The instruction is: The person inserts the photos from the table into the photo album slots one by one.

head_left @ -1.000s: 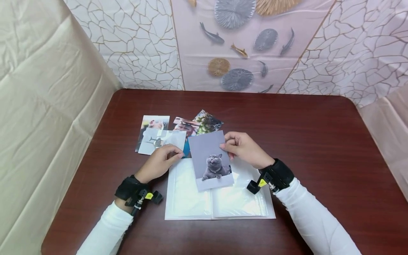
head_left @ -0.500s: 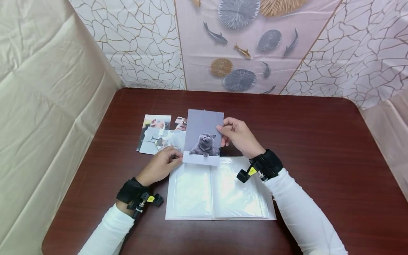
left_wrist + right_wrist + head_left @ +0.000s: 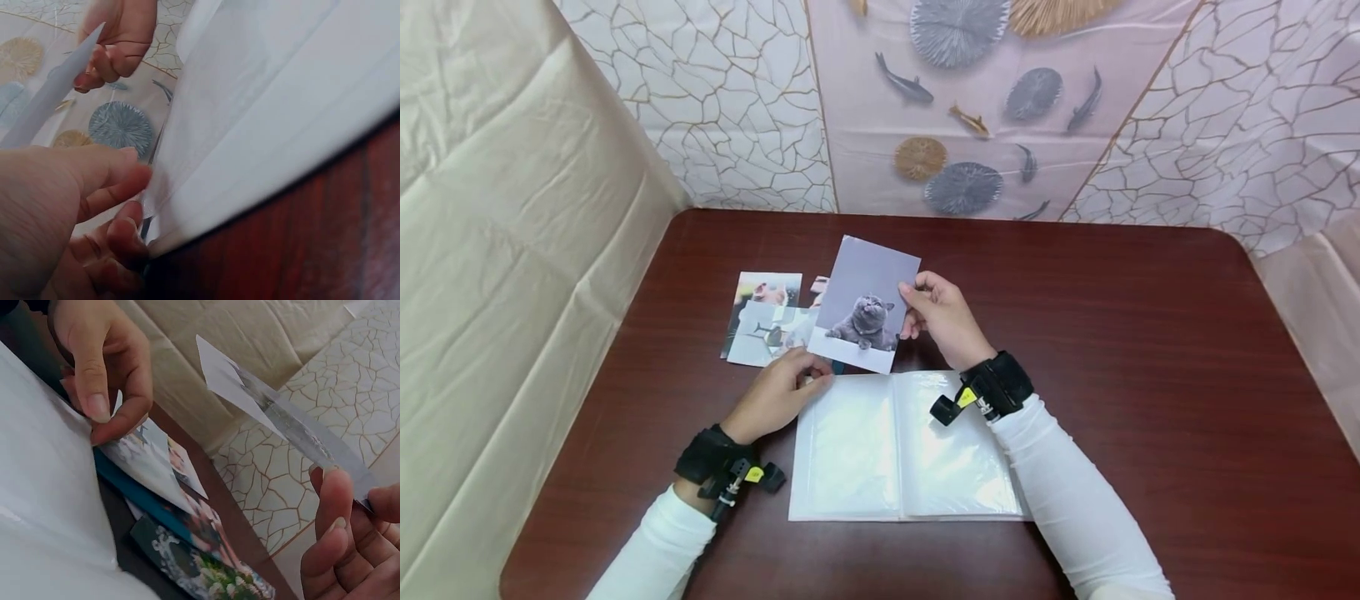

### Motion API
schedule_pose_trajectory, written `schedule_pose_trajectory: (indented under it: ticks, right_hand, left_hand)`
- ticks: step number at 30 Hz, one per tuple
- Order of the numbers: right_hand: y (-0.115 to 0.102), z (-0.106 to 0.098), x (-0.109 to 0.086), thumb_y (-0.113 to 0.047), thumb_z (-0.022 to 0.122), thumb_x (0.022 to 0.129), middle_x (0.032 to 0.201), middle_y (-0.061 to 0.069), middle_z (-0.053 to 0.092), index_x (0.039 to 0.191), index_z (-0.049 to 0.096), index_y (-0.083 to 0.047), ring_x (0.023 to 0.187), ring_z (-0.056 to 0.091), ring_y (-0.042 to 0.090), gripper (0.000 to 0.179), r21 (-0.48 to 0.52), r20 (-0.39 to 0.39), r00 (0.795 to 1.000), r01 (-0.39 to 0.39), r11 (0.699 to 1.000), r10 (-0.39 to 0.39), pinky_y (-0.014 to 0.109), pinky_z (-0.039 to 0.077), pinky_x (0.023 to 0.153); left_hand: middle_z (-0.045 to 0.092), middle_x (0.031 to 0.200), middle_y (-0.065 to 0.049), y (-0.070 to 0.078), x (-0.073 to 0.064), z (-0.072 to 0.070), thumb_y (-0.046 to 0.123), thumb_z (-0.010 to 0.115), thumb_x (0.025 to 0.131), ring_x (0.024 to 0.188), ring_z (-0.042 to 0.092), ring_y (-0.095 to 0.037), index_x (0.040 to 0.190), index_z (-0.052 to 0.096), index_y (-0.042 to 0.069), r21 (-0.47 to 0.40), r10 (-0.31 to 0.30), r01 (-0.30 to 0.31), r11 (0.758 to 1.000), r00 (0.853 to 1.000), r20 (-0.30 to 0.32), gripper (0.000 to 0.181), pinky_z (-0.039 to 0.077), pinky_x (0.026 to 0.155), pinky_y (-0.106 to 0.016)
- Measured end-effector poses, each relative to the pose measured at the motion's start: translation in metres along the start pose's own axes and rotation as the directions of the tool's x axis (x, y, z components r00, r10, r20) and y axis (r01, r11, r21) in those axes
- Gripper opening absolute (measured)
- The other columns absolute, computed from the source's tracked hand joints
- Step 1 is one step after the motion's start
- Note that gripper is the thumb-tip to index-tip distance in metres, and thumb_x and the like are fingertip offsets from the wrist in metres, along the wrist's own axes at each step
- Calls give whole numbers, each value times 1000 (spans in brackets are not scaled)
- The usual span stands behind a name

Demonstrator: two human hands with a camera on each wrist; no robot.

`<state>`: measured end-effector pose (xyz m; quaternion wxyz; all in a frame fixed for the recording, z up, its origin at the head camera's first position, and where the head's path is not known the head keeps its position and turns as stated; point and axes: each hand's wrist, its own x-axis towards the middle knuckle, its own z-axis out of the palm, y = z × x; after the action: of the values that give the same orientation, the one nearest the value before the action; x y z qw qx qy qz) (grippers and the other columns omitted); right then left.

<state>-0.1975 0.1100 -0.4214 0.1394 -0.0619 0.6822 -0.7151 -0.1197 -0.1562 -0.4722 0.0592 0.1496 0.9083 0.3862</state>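
Note:
In the head view my right hand (image 3: 946,317) pinches the right edge of a photo of a grey cat (image 3: 859,308). The photo is raised and tilted above the back edge of an open photo album (image 3: 850,450) with clear sleeves. In the right wrist view the cat photo (image 3: 269,406) appears nearly edge-on between thumb and fingers. My left hand (image 3: 782,392) stays at the album's back left corner. The left wrist view shows its curled fingertips (image 3: 128,234) right at the corner of the pages, with the thumb close by.
Behind the left hand lie a photo of a pale animal (image 3: 767,287) and a light photo (image 3: 767,333) overlapping it. More photos are mostly hidden behind the cat picture; one with green plants (image 3: 231,578) shows in the right wrist view. A cream cloth (image 3: 550,208) hangs at left.
My right hand has lifted the cat photo off the album, away toward the table's back and slightly left, now tilting it clockwise. The left hand stays at the album's corner.

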Motion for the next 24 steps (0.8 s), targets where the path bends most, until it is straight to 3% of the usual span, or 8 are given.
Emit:
schedule_pose_trajectory:
  ticks: [5,11,17,24]
  right_hand:
    - [16,1,0,-20,54,106,62,-1,59,97,47,-11,53,60,13,16,19,-5,1000,-23,1000,23,24,49,57]
    - [28,-3,1,-19,54,107,59,0,60,95,45,-10,50,60,13,17,67,-38,999,-12,998,15,25,51,57]
    - [29,-9,2,-19,54,106,59,0,59,95,45,-10,51,59,12,17,93,-61,998,-13,996,18,25,51,58]
    - [24,-15,1,-19,54,106,60,0,59,96,46,-10,52,59,12,16,92,-69,997,-17,996,23,25,52,60]
  left_hand:
    - [59,90,1,-1,-5,1,25,73,95,71,49,-14,100,71,17,-22,-23,23,1000,1000,-8,9,42,64,-26]
    - [56,88,-1,-3,-5,-1,23,75,93,64,48,-14,98,69,17,-94,-37,39,995,999,27,10,41,60,-26]
    - [53,71,-2,-5,-4,-5,20,75,93,61,49,-17,101,70,15,-156,-74,84,984,995,70,11,41,58,-26]
    - [56,71,1,-9,4,2,20,74,94,62,48,-14,98,73,14,-129,-18,19,991,1000,13,7,40,59,-25]
